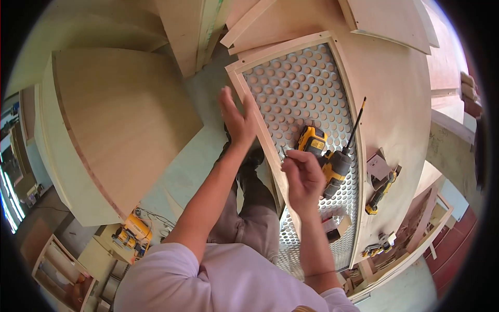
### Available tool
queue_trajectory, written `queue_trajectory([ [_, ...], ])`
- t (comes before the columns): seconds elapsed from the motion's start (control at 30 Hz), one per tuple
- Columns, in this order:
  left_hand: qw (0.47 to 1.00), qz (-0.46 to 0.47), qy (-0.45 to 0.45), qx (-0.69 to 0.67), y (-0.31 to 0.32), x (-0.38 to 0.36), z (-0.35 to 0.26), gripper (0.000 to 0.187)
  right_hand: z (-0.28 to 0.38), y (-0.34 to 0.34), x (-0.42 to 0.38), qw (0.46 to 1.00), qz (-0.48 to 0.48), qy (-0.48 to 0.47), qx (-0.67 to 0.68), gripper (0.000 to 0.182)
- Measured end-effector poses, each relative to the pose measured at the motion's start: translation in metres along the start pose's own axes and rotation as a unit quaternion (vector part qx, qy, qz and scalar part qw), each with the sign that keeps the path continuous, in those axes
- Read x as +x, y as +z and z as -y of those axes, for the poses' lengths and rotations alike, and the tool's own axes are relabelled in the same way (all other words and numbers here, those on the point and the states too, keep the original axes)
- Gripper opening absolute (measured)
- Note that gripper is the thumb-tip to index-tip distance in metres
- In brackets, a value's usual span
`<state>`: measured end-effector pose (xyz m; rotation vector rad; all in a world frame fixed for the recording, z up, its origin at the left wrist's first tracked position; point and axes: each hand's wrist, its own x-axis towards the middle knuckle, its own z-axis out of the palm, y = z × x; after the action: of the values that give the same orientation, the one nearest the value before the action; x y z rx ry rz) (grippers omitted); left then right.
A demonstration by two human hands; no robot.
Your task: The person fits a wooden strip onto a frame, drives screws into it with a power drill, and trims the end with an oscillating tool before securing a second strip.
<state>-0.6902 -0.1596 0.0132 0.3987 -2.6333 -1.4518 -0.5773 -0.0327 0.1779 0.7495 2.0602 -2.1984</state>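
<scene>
My left hand (238,118) is held over the left edge of a wooden frame (267,139), with its fingers apart and nothing in them. A perforated metal sheet (291,86) fills that frame. Over the sheet, my right hand (303,179) is closed in a pinch on a small, thin dark piece that looks like a screw (284,152). Just beyond that hand, a yellow and black cordless drill (337,169) with a long bit lies on the sheet. A small open box (338,229) sits nearer to me, partly behind my right forearm.
Right of the frame, the plywood surface (397,104) carries another yellow tool (382,192), a small box (378,167) and a further power tool (379,246). A large plywood cabinet (119,125) stands at left. A yellow machine (134,231) with cables is at lower left.
</scene>
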Motion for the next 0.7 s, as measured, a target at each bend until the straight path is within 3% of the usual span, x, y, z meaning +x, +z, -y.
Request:
queue_trajectory([
  [0.07, 0.984, 0.124, 0.007, -0.129, -0.032, -0.039, -0.022, 0.039, -0.036, 0.016, 0.002, 0.999, -0.043, 0.024, -0.015, 0.012],
  [0.13, 0.9, 0.304, -0.185, -0.253, -0.048, -0.074, -0.034, 0.042, -0.054, 0.026, 0.003, 0.997, -0.073, 0.026, 0.008, 0.013],
  [0.2, 0.844, 0.337, -0.274, -0.316, -0.053, -0.086, -0.043, 0.043, -0.063, 0.03, 0.001, 0.994, -0.1, 0.042, 0.019, 0.012],
  [0.27, 0.794, 0.366, -0.341, -0.345, -0.054, -0.085, -0.043, 0.043, -0.071, 0.023, -0.005, 0.992, -0.111, 0.062, 0.005, 0.011],
  [0.33, 0.804, 0.332, -0.341, -0.357, -0.043, -0.086, -0.035, 0.041, -0.091, 0.004, -0.019, 0.989, -0.129, 0.071, -0.024, 0.01],
  [0.37, 0.809, 0.323, -0.339, -0.356, -0.039, -0.084, -0.031, 0.042, -0.11, -0.021, -0.033, 0.98, -0.143, 0.124, -0.061, 0.017],
  [0.4, 0.815, 0.312, -0.336, -0.354, -0.035, -0.08, -0.029, 0.043, -0.122, -0.045, -0.04, 0.941, -0.18, 0.184, -0.22, 0.025],
  [0.43, 0.808, 0.299, -0.356, -0.361, -0.035, -0.072, -0.031, 0.041, -0.157, -0.073, -0.05, 0.93, -0.236, 0.183, -0.214, 0.037],
  [0.47, 0.8, 0.311, -0.364, -0.361, -0.035, -0.067, -0.027, 0.039, -0.15, -0.078, -0.046, 0.896, -0.288, 0.134, -0.311, 0.049],
  [0.53, 0.784, 0.339, -0.376, -0.359, -0.036, -0.054, -0.019, 0.036, -0.141, -0.105, -0.02, 0.944, -0.182, -0.043, -0.272, 0.053],
  [0.57, 0.775, 0.334, -0.379, -0.38, -0.035, -0.053, -0.017, 0.034, -0.138, -0.107, -0.007, 0.924, -0.18, -0.119, -0.316, 0.048],
  [0.67, 0.754, 0.32, -0.387, -0.423, -0.031, -0.039, -0.01, 0.03, -0.099, -0.092, 0.027, 0.966, -0.11, -0.127, -0.199, 0.044],
  [0.7, 0.749, 0.317, -0.395, -0.426, -0.034, -0.03, -0.012, 0.029, -0.091, -0.102, 0.029, 0.967, -0.075, -0.089, -0.227, 0.04],
])
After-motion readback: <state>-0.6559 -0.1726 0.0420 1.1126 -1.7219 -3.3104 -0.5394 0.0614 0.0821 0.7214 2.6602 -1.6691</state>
